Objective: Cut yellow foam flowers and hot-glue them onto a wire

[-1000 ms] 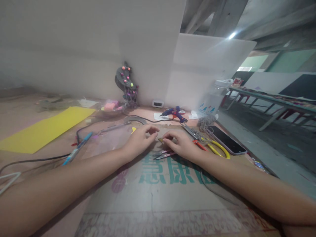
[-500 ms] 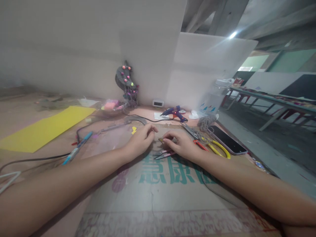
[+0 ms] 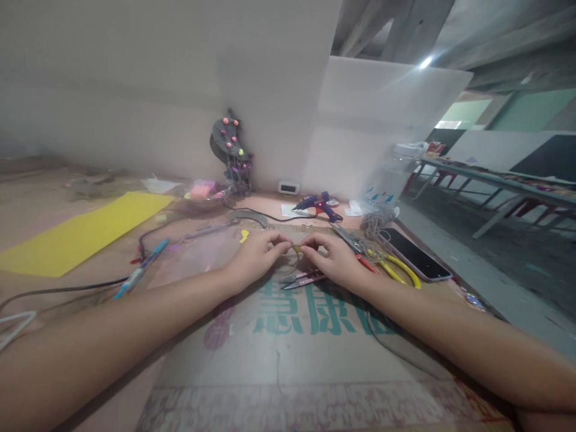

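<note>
My left hand (image 3: 261,255) and my right hand (image 3: 330,258) face each other over the board, thumbs and forefingers pinched. Between their fingertips is a small yellowish piece (image 3: 296,247), too small to name, and a thin grey cord (image 3: 297,261) curves down from it. Both hands grip at this spot; the fingers hide part of it. Just below my right hand lie thread snips (image 3: 302,280), their blades pointing left. A small yellow scrap (image 3: 244,236) rests beyond my left hand.
Right of my hands are scissors (image 3: 346,238), yellow-handled pliers (image 3: 396,270), grey yarn (image 3: 377,224) and a phone (image 3: 416,254). A glue gun (image 3: 320,206) and clock (image 3: 288,188) stand behind. Left are yellow paper (image 3: 90,234), a blue pen (image 3: 141,269) and a beaded grey ornament (image 3: 229,141).
My left hand has come slightly right and its fingertips have closed at the small yellowish piece, which my right hand held alone before. The cord below it now shows as a curve.
</note>
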Available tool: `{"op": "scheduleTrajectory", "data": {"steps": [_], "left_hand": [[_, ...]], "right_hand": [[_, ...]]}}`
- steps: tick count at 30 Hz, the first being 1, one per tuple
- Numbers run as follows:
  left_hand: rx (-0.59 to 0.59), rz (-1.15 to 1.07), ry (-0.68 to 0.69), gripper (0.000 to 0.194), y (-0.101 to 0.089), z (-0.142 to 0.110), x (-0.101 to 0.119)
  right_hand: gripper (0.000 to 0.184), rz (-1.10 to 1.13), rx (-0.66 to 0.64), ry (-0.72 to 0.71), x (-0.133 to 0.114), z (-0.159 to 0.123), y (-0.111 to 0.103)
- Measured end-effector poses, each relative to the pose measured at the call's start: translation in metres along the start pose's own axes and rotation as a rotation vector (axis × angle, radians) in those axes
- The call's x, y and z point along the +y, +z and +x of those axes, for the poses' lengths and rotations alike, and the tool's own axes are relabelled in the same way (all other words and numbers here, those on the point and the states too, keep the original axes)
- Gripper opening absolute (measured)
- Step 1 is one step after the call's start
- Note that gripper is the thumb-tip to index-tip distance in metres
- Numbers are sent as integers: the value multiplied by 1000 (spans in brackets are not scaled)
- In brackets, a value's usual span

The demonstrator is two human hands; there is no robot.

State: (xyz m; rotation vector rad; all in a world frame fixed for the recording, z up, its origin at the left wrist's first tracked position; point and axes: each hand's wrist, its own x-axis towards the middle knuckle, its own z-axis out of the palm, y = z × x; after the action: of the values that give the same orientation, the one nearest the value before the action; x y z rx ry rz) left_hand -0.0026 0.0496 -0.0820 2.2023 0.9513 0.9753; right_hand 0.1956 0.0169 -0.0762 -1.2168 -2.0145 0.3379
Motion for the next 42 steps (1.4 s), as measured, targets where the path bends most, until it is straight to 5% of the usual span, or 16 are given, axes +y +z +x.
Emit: {"op": "scheduleTrajectory", "data": {"steps": [42], "left_hand": [[-21,89,121,19,2,0,0]], "right_hand": [[13,8,-42,-23,2,-1,1]]}}
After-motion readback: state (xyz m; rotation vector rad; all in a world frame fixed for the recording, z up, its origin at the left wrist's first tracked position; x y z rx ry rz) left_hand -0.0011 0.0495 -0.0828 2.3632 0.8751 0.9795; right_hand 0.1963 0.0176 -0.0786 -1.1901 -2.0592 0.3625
